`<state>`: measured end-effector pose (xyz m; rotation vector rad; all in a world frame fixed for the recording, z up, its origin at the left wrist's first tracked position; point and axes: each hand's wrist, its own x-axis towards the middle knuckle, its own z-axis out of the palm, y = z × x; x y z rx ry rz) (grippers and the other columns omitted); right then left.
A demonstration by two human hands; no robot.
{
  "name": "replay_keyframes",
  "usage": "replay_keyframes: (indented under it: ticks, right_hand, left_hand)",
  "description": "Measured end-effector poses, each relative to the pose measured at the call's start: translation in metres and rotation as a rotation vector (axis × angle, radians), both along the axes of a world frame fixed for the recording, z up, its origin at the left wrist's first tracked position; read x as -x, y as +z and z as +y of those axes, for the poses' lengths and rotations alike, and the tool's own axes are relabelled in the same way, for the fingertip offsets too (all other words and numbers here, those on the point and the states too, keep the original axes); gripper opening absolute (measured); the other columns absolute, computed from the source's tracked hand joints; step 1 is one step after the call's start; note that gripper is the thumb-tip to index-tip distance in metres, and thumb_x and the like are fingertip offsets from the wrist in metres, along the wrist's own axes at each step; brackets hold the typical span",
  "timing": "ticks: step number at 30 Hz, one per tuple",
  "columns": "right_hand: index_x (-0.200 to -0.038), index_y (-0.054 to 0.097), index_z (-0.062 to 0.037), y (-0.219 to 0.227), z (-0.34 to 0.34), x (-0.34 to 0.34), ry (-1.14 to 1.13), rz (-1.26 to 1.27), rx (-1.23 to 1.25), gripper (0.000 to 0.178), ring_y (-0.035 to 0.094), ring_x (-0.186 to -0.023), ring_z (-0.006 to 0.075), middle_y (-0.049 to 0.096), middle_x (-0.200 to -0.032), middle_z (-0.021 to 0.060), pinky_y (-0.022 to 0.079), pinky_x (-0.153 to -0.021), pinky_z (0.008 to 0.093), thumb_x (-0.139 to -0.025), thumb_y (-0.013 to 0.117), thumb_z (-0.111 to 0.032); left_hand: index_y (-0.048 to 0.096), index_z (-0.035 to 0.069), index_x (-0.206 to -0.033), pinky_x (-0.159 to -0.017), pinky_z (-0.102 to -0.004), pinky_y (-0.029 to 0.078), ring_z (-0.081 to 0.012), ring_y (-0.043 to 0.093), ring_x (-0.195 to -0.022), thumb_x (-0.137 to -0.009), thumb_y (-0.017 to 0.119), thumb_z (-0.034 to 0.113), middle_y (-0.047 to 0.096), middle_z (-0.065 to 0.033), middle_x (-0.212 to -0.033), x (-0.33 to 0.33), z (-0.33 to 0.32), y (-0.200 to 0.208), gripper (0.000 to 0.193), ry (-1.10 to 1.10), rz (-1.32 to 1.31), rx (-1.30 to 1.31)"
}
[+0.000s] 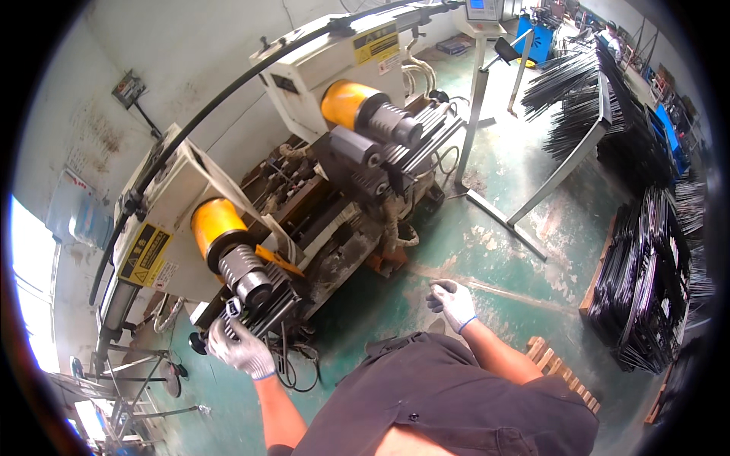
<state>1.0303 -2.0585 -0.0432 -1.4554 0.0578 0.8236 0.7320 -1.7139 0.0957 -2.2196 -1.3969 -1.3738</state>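
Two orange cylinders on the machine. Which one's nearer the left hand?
The lower-left orange cylinder, above the left hand in the picture. The upper-right orange cylinder, on the other housing, sits farther from that hand.

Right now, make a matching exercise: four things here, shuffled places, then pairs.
Things:
1. Left hand in a white knit glove
2. Right hand in a white knit glove
3. Slatted pale wooden pallet
4. Boxy pale console with blue screen

Places:
A. At the picture's top edge
B. Right of the bare right forearm
C. Below the lower ridged metal spindle
D. In midair, off the white machines

Pairs: 1-C, 2-D, 3-B, 4-A
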Motion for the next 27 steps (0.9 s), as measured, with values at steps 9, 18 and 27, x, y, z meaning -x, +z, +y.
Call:
replay_keyframes:
  ticks: [9,18,27]
  right_hand:
    - [-0.13,0.072,0.0014,0.009,-0.027,-0.1,0.001,-0.167,-0.053,0.027,0.074,-0.077,0.0164,0.079,-0.096,0.0125,0.059,-0.068,0.0305,-0.111,0.067,-0.017]
    - [-0.13,0.071,0.0044,0.055,-0.035,-0.166,0.044,-0.238,-0.144,0.028,0.074,-0.082,0.0165,0.078,-0.099,0.0125,0.06,-0.076,0.031,-0.11,0.069,-0.015]
    - [-0.126,0.073,0.0035,0.142,-0.003,-0.341,0.008,-0.511,-0.147,0.024,0.073,-0.085,0.0148,0.078,-0.097,0.0099,0.06,-0.08,0.0306,-0.108,0.07,-0.013]
  left_hand:
    - [0.075,0.002,-0.103,-0.093,-0.0431,0.058,-0.0363,0.072,-0.101,-0.085,0.079,-0.009,0.076,-0.0154,-0.108,-0.177,-0.14,0.025,0.021,-0.717,-0.12,0.136]
    - [0.074,0.0,-0.108,-0.09,-0.0317,0.057,-0.0178,0.069,-0.1,-0.097,0.077,-0.004,0.071,-0.009,-0.11,-0.353,-0.051,0.071,0.012,-0.798,-0.311,0.174]
    - [0.076,0.004,-0.105,-0.103,-0.0459,0.053,-0.0356,0.069,-0.11,-0.089,0.08,0.004,0.076,-0.0141,-0.111,-0.465,-0.028,0.065,0.017,-0.402,-0.235,-0.038]
